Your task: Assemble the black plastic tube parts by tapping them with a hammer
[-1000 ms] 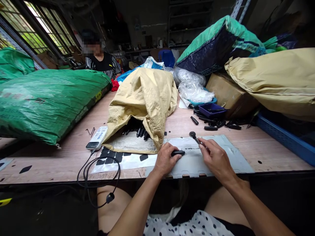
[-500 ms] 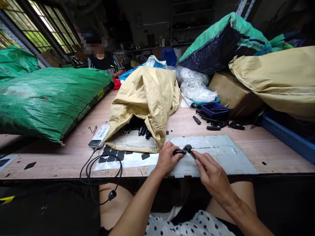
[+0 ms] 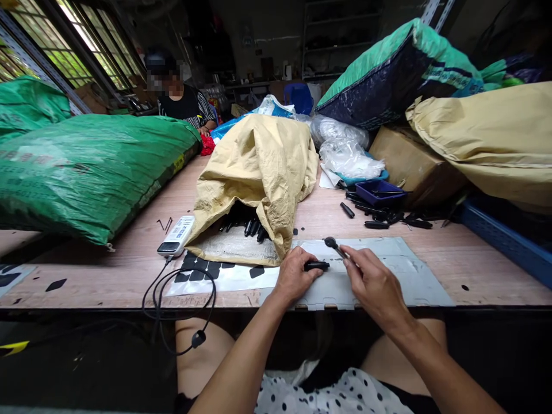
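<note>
My left hand [image 3: 295, 274] is closed around a short black tube-shaped handle [image 3: 318, 265], whose free end points right. It rests low over a grey sheet [image 3: 401, 276] at the table's front edge. In my right hand [image 3: 376, 284], thumb and fingers pinch the thin shaft of a small round-headed tool [image 3: 331, 242]. Its dark head stands just above the handle's end, apart from it. Beside my left hand, an open beige sack [image 3: 254, 155] lies on its side with several black handles [image 3: 254, 228] in its mouth.
Left of the sack are a white device [image 3: 176, 237] with a coiled black cable [image 3: 214, 287] and black stickers [image 3: 198, 269]. More black handles [image 3: 376, 225] lie beside a purple tray [image 3: 379, 198]. A green sack [image 3: 95, 172] and blue crate [image 3: 504, 241] flank the table. A person [image 3: 181, 103] sits across.
The tool's round head has come away from the end of the black handle and moved upward with my right hand. My left hand keeps its hold. The view has shifted slightly.
</note>
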Motion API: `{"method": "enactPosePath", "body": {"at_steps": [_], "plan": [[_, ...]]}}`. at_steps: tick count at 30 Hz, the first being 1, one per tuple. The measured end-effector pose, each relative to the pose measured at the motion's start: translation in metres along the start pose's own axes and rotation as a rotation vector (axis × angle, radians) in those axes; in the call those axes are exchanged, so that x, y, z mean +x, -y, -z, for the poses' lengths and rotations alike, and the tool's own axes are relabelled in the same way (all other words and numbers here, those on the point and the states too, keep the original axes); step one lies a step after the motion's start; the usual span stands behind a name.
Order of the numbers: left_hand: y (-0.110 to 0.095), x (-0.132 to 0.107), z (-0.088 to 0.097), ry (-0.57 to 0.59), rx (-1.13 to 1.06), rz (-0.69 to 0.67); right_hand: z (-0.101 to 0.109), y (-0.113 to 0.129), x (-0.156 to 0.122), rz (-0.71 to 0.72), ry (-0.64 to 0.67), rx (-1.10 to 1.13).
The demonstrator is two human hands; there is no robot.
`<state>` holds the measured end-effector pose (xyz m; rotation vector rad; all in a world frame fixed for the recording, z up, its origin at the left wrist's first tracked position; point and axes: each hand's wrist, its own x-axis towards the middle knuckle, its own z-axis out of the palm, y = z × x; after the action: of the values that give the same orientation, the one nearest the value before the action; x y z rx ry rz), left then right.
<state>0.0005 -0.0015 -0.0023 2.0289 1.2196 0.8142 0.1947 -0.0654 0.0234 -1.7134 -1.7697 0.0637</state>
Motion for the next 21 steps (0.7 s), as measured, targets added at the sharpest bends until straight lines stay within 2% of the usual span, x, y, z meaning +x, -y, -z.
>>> {"method": "enactPosePath", "body": {"at_steps": [4, 8, 12, 17, 19, 21], "plan": [[0.0, 0.0, 0.0, 0.005, 0.037, 0.002, -0.009, -0.03, 0.031, -0.087, 0.032, -0.234], [0.0, -0.002, 0.001, 0.024, 0.041, -0.003, -0.027, -0.048, 0.041, -0.076, 0.023, -0.365], [0.003, -0.003, 0.001, 0.027, 0.049, -0.028, -0.036, -0.047, 0.038, -0.038, -0.042, -0.457], [0.0, -0.002, 0.006, 0.01, 0.046, -0.112, -0.036, -0.044, 0.037, -0.043, -0.042, -0.465], [-0.008, -0.011, 0.011, -0.016, -0.005, -0.174, -0.035, -0.044, 0.037, -0.05, -0.041, -0.47], [-0.018, -0.031, 0.013, -0.033, -0.051, -0.273, -0.035, -0.044, 0.037, -0.049, -0.04, -0.477]]}}
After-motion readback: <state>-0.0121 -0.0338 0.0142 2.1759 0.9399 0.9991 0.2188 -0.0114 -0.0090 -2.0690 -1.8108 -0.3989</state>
